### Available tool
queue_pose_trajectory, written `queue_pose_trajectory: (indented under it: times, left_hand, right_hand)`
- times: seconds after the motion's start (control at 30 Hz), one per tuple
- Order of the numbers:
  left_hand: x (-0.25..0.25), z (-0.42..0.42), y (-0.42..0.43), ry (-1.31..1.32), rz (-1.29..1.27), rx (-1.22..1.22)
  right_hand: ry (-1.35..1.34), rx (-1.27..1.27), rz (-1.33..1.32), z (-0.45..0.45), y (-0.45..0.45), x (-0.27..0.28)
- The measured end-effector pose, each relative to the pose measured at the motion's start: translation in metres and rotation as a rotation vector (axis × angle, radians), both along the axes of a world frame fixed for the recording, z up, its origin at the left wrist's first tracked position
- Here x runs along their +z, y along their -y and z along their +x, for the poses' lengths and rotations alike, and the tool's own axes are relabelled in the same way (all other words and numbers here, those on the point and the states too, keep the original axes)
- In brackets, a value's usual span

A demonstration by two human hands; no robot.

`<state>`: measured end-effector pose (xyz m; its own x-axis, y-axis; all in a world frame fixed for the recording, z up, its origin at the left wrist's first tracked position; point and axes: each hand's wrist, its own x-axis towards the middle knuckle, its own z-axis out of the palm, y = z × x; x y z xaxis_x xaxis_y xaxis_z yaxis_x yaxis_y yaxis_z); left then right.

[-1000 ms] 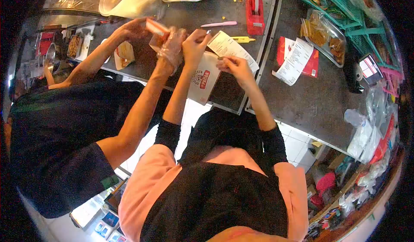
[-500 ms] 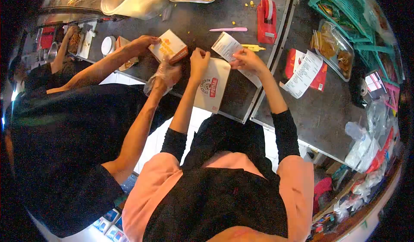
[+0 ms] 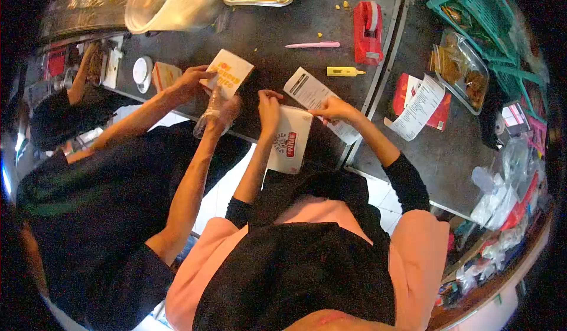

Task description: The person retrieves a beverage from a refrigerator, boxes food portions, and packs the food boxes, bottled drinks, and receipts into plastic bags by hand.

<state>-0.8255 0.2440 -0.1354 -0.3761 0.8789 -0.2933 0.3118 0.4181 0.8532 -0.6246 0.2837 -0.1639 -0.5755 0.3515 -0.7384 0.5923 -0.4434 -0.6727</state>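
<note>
A white cardboard food box (image 3: 295,139) with a red label and a round printed logo is at the counter's front edge. My left hand (image 3: 270,109) is closed on its upper left corner, fingers curled. At the upper right corner of the same box, my right hand (image 3: 336,110) is closed with its fingertips on the edge; its lower fingers are curled out of sight. A long printed receipt (image 3: 307,87) lies on the counter, passing under my right hand.
To my left, a co-worker's gloved hand (image 3: 220,111) and bare hand hold a white-and-orange box (image 3: 227,71). Beyond are a pink pen (image 3: 313,45), yellow highlighter (image 3: 346,71) and red tape dispenser (image 3: 368,33). Rightward lie another receipt (image 3: 418,108) on a red packet and a clear food tray (image 3: 463,71).
My right hand has let go of the receipt, now on the counter, and moved down to the box corner. The white box has shifted toward me.
</note>
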Motion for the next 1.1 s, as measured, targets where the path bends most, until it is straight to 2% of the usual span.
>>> queue_pose_trajectory:
  times: [0.07, 0.1, 0.17, 0.2, 0.23, 0.3, 0.33, 0.37, 0.4, 0.43, 0.5, 0.53, 0.57, 0.6, 0.67, 0.7, 0.77, 0.8, 0.83, 0.87, 0.9, 0.93, 0.97, 1.03, 1.07, 1.1]
  left_hand:
    - [-0.002, -0.006, -0.001, 0.193, -0.150, 0.055]
    - [-0.003, -0.012, -0.002, 0.261, -0.205, 0.051]
    - [-0.003, -0.021, 0.003, 0.233, -0.169, -0.025]
    - [0.001, -0.024, 0.005, 0.203, -0.122, -0.093]
    - [0.004, -0.026, 0.007, 0.206, -0.124, -0.101]
    - [0.020, -0.026, 0.008, 0.299, -0.109, -0.169]
    - [0.022, -0.027, 0.010, 0.236, -0.085, -0.259]
    - [0.022, -0.026, 0.014, 0.240, -0.084, -0.260]
    - [0.021, -0.026, 0.020, 0.040, -0.035, -0.306]
    - [0.021, -0.025, 0.026, -0.161, 0.017, -0.350]
    - [0.030, -0.020, 0.042, -0.171, 0.075, -0.345]
    - [0.041, -0.012, 0.053, -0.401, 0.138, -0.344]
    - [0.050, -0.004, 0.062, -0.629, 0.205, -0.345]
    - [0.055, 0.008, 0.071, -0.622, 0.219, -0.360]
    - [0.062, 0.029, 0.084, -0.935, -0.132, -0.497]
    - [0.064, 0.029, 0.085, -0.935, -0.105, -0.521]
    - [0.061, 0.027, 0.077, -0.773, -0.083, -0.460]
    - [0.052, 0.015, 0.074, -0.708, 0.199, -0.520]
    - [0.055, 0.014, 0.073, -0.793, 0.291, -0.589]
    - [0.082, 0.023, 0.074, -0.731, 0.144, -0.606]
    - [0.079, 0.024, 0.068, -0.851, 0.393, -0.650]
    - [0.091, 0.038, 0.064, -0.854, 0.505, -0.647]
    - [0.095, 0.046, 0.063, -0.918, 0.389, -0.690]
    - [0.084, 0.054, 0.054, -0.965, 0.335, -0.781]
    - [0.045, 0.036, 0.042, -0.919, 0.421, -0.888]
    - [0.033, 0.023, 0.028, -0.944, 0.430, -0.984]
  right_hand:
    - [-0.166, -0.241, -0.306, 0.002, 0.006, -0.002]
    - [-0.162, -0.251, -0.310, 0.001, 0.009, -0.001]
    - [-0.121, -0.607, -0.577, -0.008, 0.025, 0.006]
    - [-0.100, -0.812, -0.684, -0.017, 0.033, 0.029]
    - [-0.231, -0.690, -0.856, -0.004, 0.044, 0.007]
    - [-0.265, -0.697, -1.035, -0.013, 0.090, -0.038]
    - [-0.263, -0.701, -1.034, -0.015, 0.100, -0.028]
    - [-0.225, -0.740, -0.777, -0.020, 0.106, -0.008]
    - [-0.187, -0.767, -0.518, -0.023, 0.110, 0.010]
    - [-0.185, -0.767, -0.513, -0.021, 0.113, 0.025]
    - [0.074, -0.679, 0.834, -0.017, 0.117, 0.050]
    - [0.230, -0.483, 1.021, -0.008, 0.120, 0.057]
    - [0.241, -0.497, 1.032, -0.008, 0.126, 0.053]
    - [0.284, -0.415, 1.151, -0.007, 0.135, 0.045]
    - [0.345, -0.225, 1.315, -0.008, 0.146, 0.038]
    - [0.370, -0.250, 1.322, -0.012, 0.146, 0.034]
    - [0.237, -0.203, 1.097, -0.019, 0.144, 0.017]
    - [0.100, -0.407, 1.031, -0.033, 0.149, -0.006]
    - [-0.040, -0.604, 0.969, -0.044, 0.149, -0.023]
    - [-0.043, -0.480, 0.915, -0.031, 0.137, 0.026]
    - [-0.175, -0.518, 0.909, -0.032, 0.130, 0.035]
    - [-0.310, -0.548, 0.896, -0.033, 0.123, 0.045]
    - [-0.582, -0.730, 0.946, -0.037, 0.124, 0.014]
    - [0.021, -0.200, 1.462, -0.009, 0.163, 0.018]
    - [0.025, -0.105, 1.306, 0.011, 0.173, 0.027]
    - [0.001, -0.166, 1.273, 0.043, 0.183, 0.051]
